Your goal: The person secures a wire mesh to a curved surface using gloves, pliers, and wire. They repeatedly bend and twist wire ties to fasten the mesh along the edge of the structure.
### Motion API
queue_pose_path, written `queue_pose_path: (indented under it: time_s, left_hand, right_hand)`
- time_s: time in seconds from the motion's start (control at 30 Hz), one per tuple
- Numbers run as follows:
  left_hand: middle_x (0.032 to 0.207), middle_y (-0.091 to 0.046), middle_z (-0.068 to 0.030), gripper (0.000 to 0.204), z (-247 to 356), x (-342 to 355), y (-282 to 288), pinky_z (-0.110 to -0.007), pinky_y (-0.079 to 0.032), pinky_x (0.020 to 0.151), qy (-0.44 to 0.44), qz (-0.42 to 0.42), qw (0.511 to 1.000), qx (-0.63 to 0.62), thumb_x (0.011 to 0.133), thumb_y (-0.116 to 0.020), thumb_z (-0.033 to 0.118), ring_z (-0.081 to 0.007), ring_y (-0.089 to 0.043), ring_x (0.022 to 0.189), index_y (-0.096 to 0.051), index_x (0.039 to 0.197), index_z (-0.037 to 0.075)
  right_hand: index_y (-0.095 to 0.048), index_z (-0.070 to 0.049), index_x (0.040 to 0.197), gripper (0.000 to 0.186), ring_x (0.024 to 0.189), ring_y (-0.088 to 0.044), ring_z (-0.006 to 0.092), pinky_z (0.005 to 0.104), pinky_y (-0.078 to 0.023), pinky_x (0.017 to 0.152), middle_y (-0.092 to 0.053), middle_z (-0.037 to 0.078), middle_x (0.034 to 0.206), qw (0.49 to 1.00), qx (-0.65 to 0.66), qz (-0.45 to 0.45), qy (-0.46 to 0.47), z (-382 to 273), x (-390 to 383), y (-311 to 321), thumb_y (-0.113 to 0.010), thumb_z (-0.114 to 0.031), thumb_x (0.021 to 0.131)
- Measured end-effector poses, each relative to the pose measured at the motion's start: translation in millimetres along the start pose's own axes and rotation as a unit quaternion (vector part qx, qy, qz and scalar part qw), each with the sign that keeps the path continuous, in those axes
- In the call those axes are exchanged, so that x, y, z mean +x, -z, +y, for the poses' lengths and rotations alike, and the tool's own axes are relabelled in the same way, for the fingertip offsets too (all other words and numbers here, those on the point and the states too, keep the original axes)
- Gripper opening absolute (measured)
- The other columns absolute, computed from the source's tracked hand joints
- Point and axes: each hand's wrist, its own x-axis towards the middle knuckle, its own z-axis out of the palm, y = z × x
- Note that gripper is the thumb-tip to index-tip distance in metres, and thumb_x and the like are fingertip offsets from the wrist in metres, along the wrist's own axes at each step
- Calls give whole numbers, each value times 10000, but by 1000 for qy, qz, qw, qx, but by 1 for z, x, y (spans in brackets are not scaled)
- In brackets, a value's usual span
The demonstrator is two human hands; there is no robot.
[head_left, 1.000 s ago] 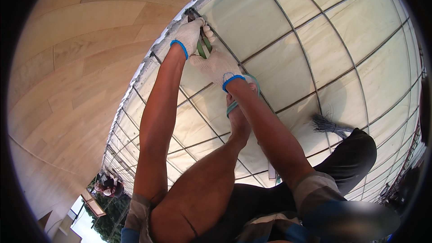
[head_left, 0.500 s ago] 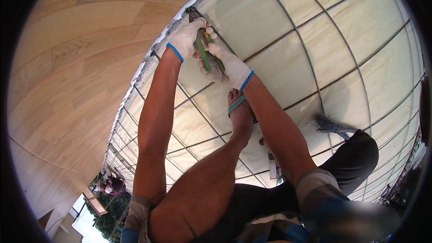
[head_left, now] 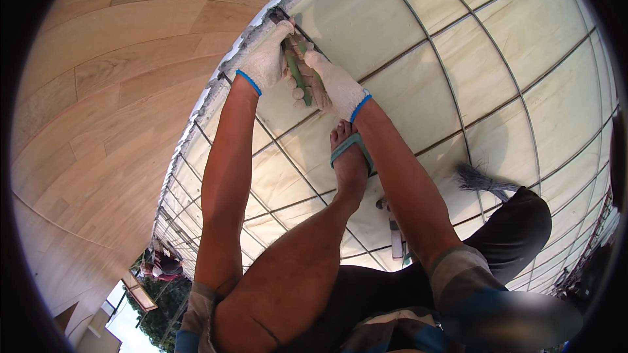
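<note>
My right hand (head_left: 335, 85), in a white knit glove with a blue cuff, is wrapped round the green handles of a pair of pliers (head_left: 296, 70). The jaws point up toward the wall side, where a steel bar of the mesh (head_left: 425, 40) meets the rough concrete edge (head_left: 242, 49). My left hand (head_left: 263, 60), gloved the same way, is closed beside the pliers' head, its thumb and fingers pressed together near that bar. Whatever those fingers pinch is hidden from view.
Wood-look panelling (head_left: 124, 59) rises on the left. Pale sheeting (head_left: 366, 46) lies under the bars. My sandalled foot (head_left: 350, 157) stands on the mesh. Right of my leg are a bundle of thin wires (head_left: 481, 180) and a hammer-like tool (head_left: 396, 238). Another person (head_left: 160, 265) is far off, lower left.
My right hand's fingers have shifted on the pliers' handles, now spread across them. My left hand has moved slightly left and down, its thumb tip higher up by the wall edge.
</note>
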Motion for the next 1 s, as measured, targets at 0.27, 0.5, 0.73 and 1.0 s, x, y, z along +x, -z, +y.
queue_pose_path:
  time_s: [0.27, 0.5, 0.73, 1.0]
  left_hand:
    - [881, -670, -51, 157, -7, 22, 12, -379, -570, 753, 19, -12, 999, 34, 1074, -513, 225, -211, -691, 848, -586, 1030, 93]
    - [853, -652, -79, 164, -3, 17, -5, -409, -620, 831, 16, 7, 999, 35, 1070, -522, 173, -247, -692, 864, -597, 1017, 37]
    - [971, -649, -46, 193, 13, -13, -9, -397, -598, 711, 5, -36, 999, 23, 1087, -556, 318, -220, -700, 909, -578, 1170, 146]
    - [855, -596, -44, 212, -2, 27, -18, -409, -595, 722, 11, 15, 999, -45, 1077, -584, 265, -237, -668, 780, -575, 991, 71]
  right_hand:
    - [-566, -58, 1413, 623, 926, -721, 139, 318, -636, 732, -708, 88, 1131, 979, -63, 175, -83, 2, -14, -9, -442, -577, 1090]
    - [-533, 27, 1447, 826, 928, -746, 284, 407, -603, 870, -713, 252, 1118, 719, -618, 314, 60, 6, -2, -23, -539, -663, 994]
    - [-592, -113, 1363, 528, 863, -726, 156, 382, -623, 717, -710, 67, 1010, 992, 92, 88, 10, 14, -4, 1, -473, -546, 1086]
    - [-687, 21, 1206, 728, 830, -735, 188, 341, -601, 683, -742, 134, 1001, 838, -459, 293, 35, -10, -10, -5, -503, -656, 1010]
